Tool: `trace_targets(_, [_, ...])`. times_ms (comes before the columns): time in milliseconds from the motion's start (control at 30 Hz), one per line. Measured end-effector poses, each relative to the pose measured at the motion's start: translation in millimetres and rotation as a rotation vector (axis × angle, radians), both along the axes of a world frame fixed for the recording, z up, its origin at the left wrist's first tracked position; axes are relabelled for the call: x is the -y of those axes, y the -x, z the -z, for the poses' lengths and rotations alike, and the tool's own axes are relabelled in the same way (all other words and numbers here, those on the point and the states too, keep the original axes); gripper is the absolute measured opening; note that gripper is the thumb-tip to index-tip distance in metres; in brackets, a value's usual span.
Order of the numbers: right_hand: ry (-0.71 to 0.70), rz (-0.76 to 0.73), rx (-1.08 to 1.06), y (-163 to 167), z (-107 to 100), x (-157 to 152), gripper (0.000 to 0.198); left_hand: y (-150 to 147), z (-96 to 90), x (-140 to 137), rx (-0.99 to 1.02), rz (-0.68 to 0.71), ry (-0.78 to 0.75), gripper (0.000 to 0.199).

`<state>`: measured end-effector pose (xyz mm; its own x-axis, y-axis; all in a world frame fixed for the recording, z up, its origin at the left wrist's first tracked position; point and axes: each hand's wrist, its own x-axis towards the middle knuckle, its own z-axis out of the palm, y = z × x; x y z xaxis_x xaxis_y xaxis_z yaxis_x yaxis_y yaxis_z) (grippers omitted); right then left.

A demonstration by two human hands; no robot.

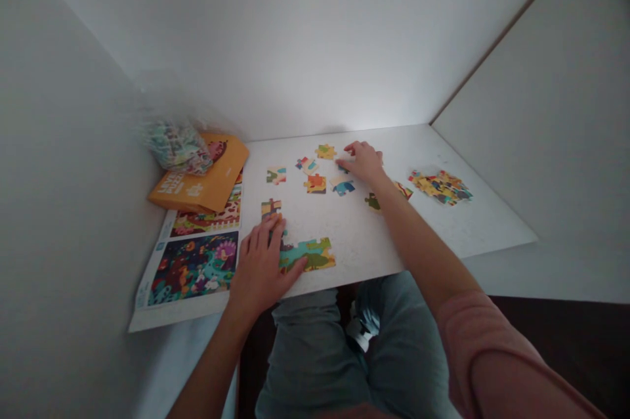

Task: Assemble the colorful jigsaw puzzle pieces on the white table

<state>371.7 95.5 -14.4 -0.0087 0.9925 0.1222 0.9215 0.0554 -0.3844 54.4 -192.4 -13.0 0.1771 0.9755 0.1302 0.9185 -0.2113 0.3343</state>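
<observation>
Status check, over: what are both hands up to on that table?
Left hand flat on joined puzzle section. Right hand reaching among loose pieces. Nothing blocking.

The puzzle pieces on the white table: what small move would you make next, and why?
Probably close the right hand on the loose piece under its fingertips and carry it toward the joined section. The left hand lies flat on that section's left end, steadying it, while the other loose pieces lie scattered and unjoined farther back on the table.
</observation>
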Motion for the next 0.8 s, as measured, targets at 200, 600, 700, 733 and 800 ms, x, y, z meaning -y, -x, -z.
trace_targets(200, [-0.005,-0.137,-0.009,19,4,-48,0.054,0,-4.1,1,0.006,-0.006,0.045,0.086])
trace_targets(600, [-0.130,-0.252,-0.103,0,-28,6,0.042,-3,-10.9,0,0.024,-0.013,0.088,0.089])
trace_targets(700, [-0.121,-0.373,-0.297,-14,-32,63,0.044,-3,-10.4,-1,0.023,-0.010,0.090,0.088])
trace_targets(733, [-0.088,-0.419,-0.334,-19,-32,87,0.044,-4,-10.0,-1,0.021,-0.009,0.088,0.088])
trace_targets(800, [-0.009,-0.505,-0.352,-28,-28,135,0.039,-5,-9.4,-2,0.018,-0.012,0.080,0.088])
